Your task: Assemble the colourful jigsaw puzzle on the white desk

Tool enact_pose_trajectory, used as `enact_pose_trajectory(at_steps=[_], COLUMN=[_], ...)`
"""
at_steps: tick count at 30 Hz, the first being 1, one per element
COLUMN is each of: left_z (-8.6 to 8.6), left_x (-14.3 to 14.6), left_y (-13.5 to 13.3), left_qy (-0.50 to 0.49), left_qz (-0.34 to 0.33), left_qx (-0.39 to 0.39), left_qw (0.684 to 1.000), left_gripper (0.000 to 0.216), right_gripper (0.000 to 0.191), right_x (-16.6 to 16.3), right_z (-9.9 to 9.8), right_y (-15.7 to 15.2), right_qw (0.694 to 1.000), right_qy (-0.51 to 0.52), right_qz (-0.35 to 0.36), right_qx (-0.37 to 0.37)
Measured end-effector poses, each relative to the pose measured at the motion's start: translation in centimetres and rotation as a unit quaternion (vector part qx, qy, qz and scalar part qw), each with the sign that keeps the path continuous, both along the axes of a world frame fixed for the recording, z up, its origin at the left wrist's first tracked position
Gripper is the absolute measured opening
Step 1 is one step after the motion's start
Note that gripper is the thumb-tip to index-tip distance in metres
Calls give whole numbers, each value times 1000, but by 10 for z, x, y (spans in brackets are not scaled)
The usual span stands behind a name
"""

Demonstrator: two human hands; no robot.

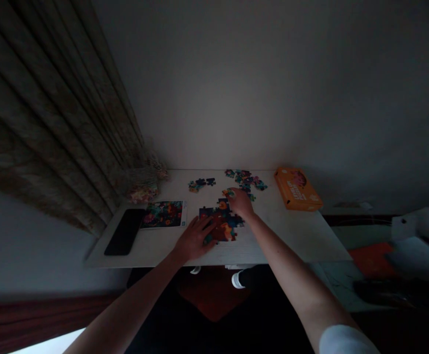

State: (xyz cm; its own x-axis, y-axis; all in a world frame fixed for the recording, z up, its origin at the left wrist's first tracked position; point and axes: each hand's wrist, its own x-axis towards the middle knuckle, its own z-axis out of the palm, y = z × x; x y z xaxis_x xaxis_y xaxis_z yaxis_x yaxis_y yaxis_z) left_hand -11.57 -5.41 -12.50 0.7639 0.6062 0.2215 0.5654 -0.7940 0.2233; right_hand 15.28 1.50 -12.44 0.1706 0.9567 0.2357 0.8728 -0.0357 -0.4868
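A partly joined jigsaw puzzle [223, 228] lies near the front edge of the white table. My left hand [196, 238] rests on its left side, fingers spread flat over the joined pieces. Just above the puzzle's upper edge, my right hand [241, 202] pinches a puzzle piece [229, 192] with orange and green on it. Loose puzzle pieces [244, 179] are heaped behind that hand, and a smaller group of pieces [199, 184] sits farther left. To the left of the puzzle lies a printed picture sheet [165, 214] in the same dark, colourful style.
A black phone-like slab [125, 232] lies at the left of the table [291, 241]. An orange box [297, 190] stands at the back right. Clear bags of small items [142, 189] sit by the curtain [52, 88]. The wall borders the back edge.
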Motion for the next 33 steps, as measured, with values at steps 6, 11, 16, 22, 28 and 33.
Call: enact_pose_trajectory(at_steps=[6, 11, 16, 22, 28, 33], left_z=[0, 0, -1, 1, 3, 2], left_x=[0, 1, 1, 3, 2, 2], left_y=[0, -1, -1, 0, 0, 1], left_qy=[1, 8, 4, 10, 16, 22], left_qz=[4, 8, 12, 10, 10, 7], left_qx=[-6, -8, -5, -10, -16, -12], left_qw=[1000, 1000, 1000, 1000, 1000, 1000], left_gripper=[58, 59, 58, 58, 59, 58], right_gripper=[53, 52, 51, 40, 32, 15], right_x=[17, 31, 36, 44, 42, 36], right_z=[-2, 1, 1, 2, 10, 18], right_y=[42, 56, 60, 58, 53, 46], right_qw=[990, 988, 987, 986, 986, 986], right_qy=[-46, -20, 10, -1, 1, 70], right_qz=[101, 128, 106, 97, 67, 57], right_qx=[-82, -85, -118, -137, -153, -141])
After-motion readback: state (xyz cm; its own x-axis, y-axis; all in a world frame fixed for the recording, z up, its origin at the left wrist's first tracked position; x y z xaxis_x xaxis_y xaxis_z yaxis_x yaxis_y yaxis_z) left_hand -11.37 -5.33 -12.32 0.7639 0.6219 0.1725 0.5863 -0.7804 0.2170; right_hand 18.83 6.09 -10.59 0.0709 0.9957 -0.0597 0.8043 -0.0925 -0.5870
